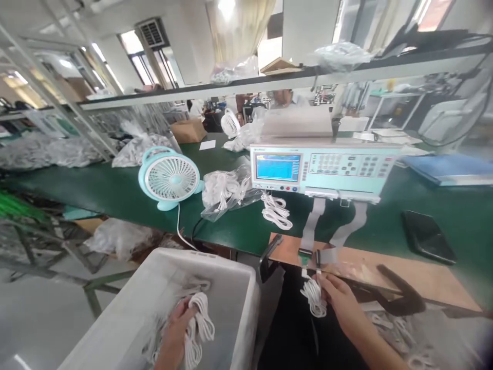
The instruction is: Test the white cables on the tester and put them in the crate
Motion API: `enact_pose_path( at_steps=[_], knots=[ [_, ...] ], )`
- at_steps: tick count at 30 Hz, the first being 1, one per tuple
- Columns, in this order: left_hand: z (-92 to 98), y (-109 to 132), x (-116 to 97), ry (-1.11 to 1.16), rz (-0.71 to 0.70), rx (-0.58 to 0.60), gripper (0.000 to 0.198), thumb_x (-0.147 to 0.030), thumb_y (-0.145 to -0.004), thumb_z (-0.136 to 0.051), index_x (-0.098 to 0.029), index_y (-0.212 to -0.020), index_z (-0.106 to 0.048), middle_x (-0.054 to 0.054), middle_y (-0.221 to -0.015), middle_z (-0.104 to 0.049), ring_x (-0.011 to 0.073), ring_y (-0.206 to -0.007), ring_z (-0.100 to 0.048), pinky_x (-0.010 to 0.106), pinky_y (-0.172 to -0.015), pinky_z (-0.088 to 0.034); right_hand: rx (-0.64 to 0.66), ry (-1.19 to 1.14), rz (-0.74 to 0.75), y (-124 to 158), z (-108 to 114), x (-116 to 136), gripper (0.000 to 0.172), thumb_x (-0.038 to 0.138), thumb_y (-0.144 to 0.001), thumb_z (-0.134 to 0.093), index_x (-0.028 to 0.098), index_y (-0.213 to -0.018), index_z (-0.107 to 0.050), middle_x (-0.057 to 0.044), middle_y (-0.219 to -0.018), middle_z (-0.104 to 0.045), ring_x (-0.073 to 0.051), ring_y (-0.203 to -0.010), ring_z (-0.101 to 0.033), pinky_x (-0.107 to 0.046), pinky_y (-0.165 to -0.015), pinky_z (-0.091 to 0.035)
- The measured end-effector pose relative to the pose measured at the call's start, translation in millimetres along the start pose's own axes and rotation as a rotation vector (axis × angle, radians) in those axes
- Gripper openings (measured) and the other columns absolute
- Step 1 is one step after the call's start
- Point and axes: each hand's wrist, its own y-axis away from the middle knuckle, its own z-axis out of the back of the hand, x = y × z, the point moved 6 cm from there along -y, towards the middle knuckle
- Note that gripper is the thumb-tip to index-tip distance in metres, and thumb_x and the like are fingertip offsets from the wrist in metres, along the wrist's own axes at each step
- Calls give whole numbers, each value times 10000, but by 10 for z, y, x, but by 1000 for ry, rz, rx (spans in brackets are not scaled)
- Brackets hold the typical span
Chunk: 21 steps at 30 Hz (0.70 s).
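Observation:
My left hand point(177, 329) is inside the white plastic bin, closed around a coiled white cable point(202, 318). Other white cables lie lower in the bin, partly hidden by that hand. At the bench edge, the fingers of my right hand point(339, 298) pinch the end of a second coiled white cable point(314, 298). Its plugs meet the small sockets point(305, 257) on the orange board; whether both are fully seated I cannot tell. Grey ribbon cables point(314, 221) run from those sockets up to the light-blue cable tester point(346, 172), whose screen is lit.
On the green bench point(123, 187) stand a light-blue fan point(173, 177), a bag of white cables point(225, 190) and a loose white coil point(276, 210). A black phone point(428, 236) lies at right. The white bin point(246, 303) stands below the bench edge. A shelf point(185, 90) spans above.

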Motion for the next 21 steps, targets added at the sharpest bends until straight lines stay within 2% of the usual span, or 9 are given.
enact_pose_path(
  at_steps=[1, 3, 4, 6, 9, 11, 14, 21],
  knots=[
    [-60, 79, -221, 74, -68, 91, 194, -500, -576, -680, -375, -723, -660, -191, -600, -634, 149, -648, -571, 235, -605, -420, 4, -16, -6, 10, -5, 7, 417, 558, -626, -744, 152, -690, -675, 36, -512, -430, -108, -473, -352, -239, -461, -278],
    [-380, 329, -647, 86, -198, 301, 228, -405, -600, -698, -382, -827, -700, -163, -739, -697, 187, -765, -595, 254, -677, -442, -3, -34, -3, 29, -1, 29, 423, 566, -610, -742, 157, -694, -671, 41, -510, -421, -110, -473, -346, -239, -460, -264],
    [-612, 476, -820, 60, -245, 379, 231, -341, -594, -707, -344, -824, -722, -121, -798, -719, 209, -823, -603, 263, -716, -451, -5, -37, 2, 37, -2, 43, 421, 570, -610, -736, 163, -685, -662, 42, -507, -419, -112, -471, -345, -241, -460, -262],
    [-1195, 775, -1063, 37, -312, 584, 250, -256, -601, -705, -255, -846, -753, -6, -878, -734, 234, -886, -612, 279, -783, -458, -8, -35, 13, 55, -13, 75, 415, 578, -614, -722, 174, -648, -633, 44, -494, -413, -115, -462, -340, -247, -459, -260],
    [-1958, 1022, -1147, 49, -294, 768, 242, -200, -576, -721, -159, -811, -763, 85, -860, -723, 215, -786, -620, 268, -706, -466, -9, -39, 31, 87, -42, 121, 424, 585, -607, -710, 187, -570, -569, 46, -477, -403, -113, -452, -325, -250, -460, -251],
    [-2262, 1057, -1081, 86, -212, 837, 252, -187, -566, -718, -130, -807, -759, 81, -765, -708, 173, -642, -590, 247, -594, -442, -11, -49, 39, 103, -51, 136, 441, 591, -606, -701, 193, -533, -525, 51, -466, -382, -107, -448, -304, -246, -456, -237],
    [-2423, 1049, -981, 122, -102, 861, 274, -202, -572, -711, -100, -823, -752, 55, -610, -662, 135, -508, -530, 236, -510, -402, -26, -46, 75, 98, -37, 132, 443, 605, -632, -669, 195, -556, -519, 54, -471, -373, -109, -453, -300, -247, -458, -243],
    [-2447, 1167, -904, 219, 39, 798, 293, -237, -512, -787, -95, -763, -735, 27, -515, -611, 127, -464, -538, 236, -494, -420, -64, -10, 130, 129, -69, 43, 474, 641, -666, -636, 208, -567, -473, 46, -512, -389, -126, -505, -341, -256, -499, -294]
  ],
)
